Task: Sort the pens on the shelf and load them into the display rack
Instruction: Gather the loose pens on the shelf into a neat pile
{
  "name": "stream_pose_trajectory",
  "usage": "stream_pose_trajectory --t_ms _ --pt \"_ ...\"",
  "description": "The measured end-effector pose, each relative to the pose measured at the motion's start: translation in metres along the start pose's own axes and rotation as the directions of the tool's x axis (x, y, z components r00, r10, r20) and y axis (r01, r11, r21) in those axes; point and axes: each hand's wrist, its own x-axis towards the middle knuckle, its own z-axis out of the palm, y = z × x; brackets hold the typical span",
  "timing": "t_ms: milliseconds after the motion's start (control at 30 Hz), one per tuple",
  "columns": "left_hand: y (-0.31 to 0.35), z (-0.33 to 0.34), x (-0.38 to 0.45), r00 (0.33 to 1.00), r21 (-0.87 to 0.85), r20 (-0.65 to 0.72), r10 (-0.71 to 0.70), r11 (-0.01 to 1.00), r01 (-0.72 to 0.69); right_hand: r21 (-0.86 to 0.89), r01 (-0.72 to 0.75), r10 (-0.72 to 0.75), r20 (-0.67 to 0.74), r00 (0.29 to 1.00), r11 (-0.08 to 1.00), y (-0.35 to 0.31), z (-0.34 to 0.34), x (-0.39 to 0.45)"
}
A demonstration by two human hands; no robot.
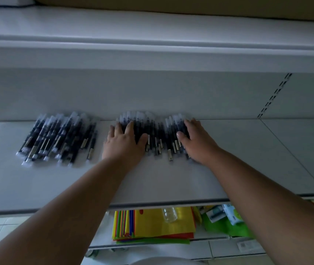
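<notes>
Both hands down on the white shelf (171,180), working one spread of dark pens (157,137) pushed up near the back panel (152,92). Left hand (123,143) flat on the left end of that spread, fingers straight and splayed over the barrels, thumb out toward the middle; pressing, not gripping. Right hand (196,141) on the right end, fingers lying over the pens, thumb pointing inward; looks flat too, though motion blur hides the fingertips. Exposed pens between the two thumbs, lying roughly parallel, clear caps toward the back, pale clips toward the front edge.

Second pile of pens (58,137) well apart, out past the left hand, same type, fanned at a slight slant, untouched.

Slotted upright (274,95) in the back wall beyond the right hand. Below the shelf edge, between the forearms: stack of coloured sheets (152,226), clear bottle (169,214) lying on it, small packets (227,213) just under the right forearm.
</notes>
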Motion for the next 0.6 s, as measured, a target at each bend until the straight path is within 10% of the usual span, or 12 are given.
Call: stream_pose_trajectory --t_ms 600 --pt "0.006 -0.003 0.007 0.990 -0.161 0.060 0.127 0.980 -0.116 0.004 0.043 -0.043 0.060 0.997 0.999 -0.014 0.003 0.008"
